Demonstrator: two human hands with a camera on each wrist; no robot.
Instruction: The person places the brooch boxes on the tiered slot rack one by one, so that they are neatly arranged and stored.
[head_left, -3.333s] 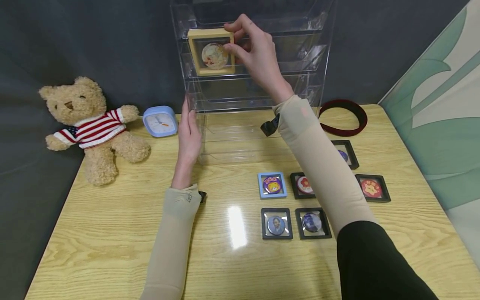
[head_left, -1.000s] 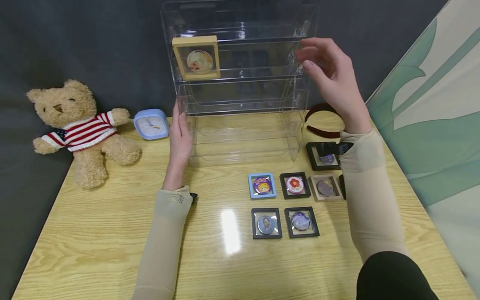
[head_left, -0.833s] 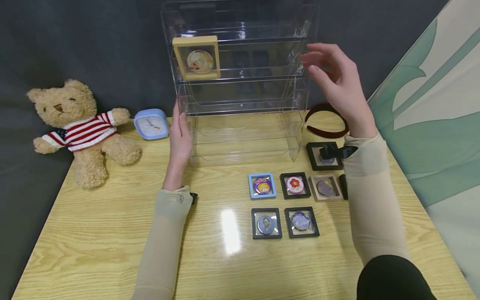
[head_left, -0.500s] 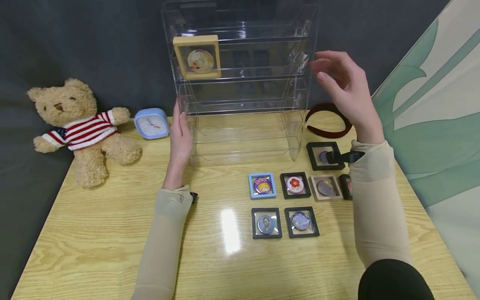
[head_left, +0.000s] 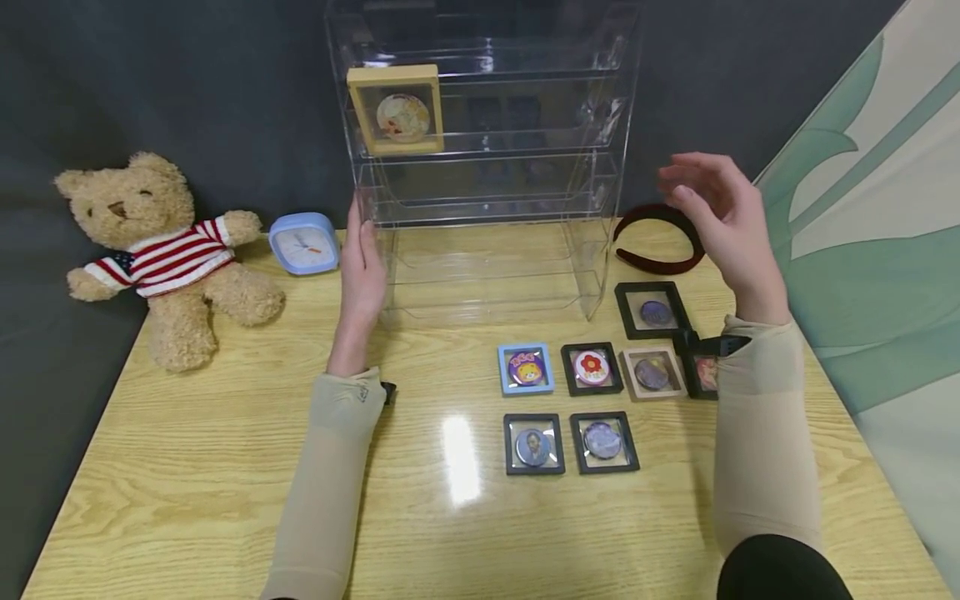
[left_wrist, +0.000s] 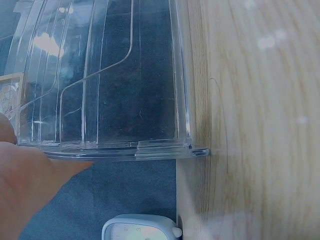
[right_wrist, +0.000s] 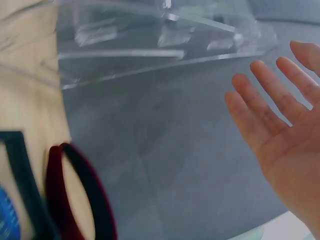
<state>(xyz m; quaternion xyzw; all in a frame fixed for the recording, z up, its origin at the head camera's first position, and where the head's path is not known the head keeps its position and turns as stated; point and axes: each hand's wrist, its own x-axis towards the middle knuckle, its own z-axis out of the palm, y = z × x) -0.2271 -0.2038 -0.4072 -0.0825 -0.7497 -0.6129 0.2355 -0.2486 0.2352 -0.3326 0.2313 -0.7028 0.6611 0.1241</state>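
My left hand (head_left: 363,279) holds the left side panel of a clear, tiered display rack (head_left: 480,218). In the left wrist view the panel's edge runs between my thumb and the fingers (left_wrist: 67,169). A yellow square frame (head_left: 397,148) with a round badge inside stands at the left of an upper shelf. My right hand (head_left: 723,221) is in the air right of the rack, fingers loosely bent and holding nothing. Below it are a dark red headband (head_left: 697,250) and a black framed badge (head_left: 652,310); the black camera on my right wrist partly covers another black framed badge (head_left: 708,375).
On the table lie a blue framed badge (head_left: 526,370), a black-framed flower badge (head_left: 592,368), a beige framed badge (head_left: 651,373) and two more black framed badges (head_left: 533,446). A teddy bear (head_left: 168,229) and a blue clock (head_left: 304,243) stand at left.
My right hand has let go of the yellow frame, which stays on the shelf. It has moved right and then down, away from the rack. My left hand stays at the rack's side.
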